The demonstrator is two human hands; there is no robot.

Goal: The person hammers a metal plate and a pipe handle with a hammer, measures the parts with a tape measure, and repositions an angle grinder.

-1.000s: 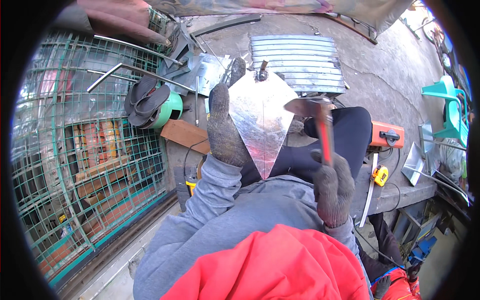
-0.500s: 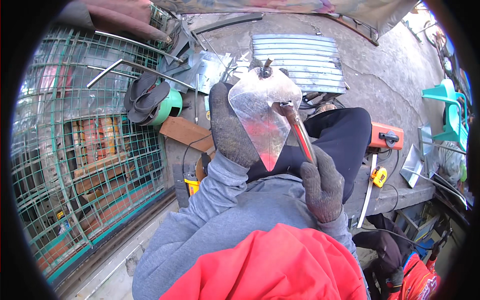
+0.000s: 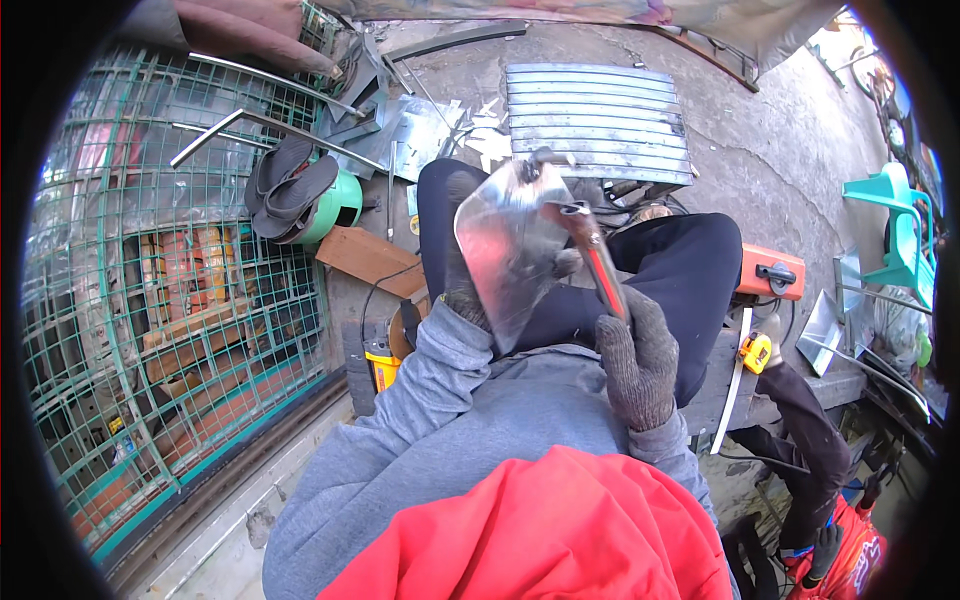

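Since half a second ago, the hammer [image 3: 592, 255] has swung down onto the metal sheet [image 3: 508, 250], its head now touching the sheet's upper edge. The gloved right hand [image 3: 638, 358] grips the handle's lower end. The gloved left hand [image 3: 465, 300] clasps the sheet's lower left edge, above the lap.

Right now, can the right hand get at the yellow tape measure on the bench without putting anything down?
Probably not. The right hand is closed around the red-handled hammer, so its grip is taken. The tape measure lies just to that hand's right on the bench, with nothing between them, so the path looks free.
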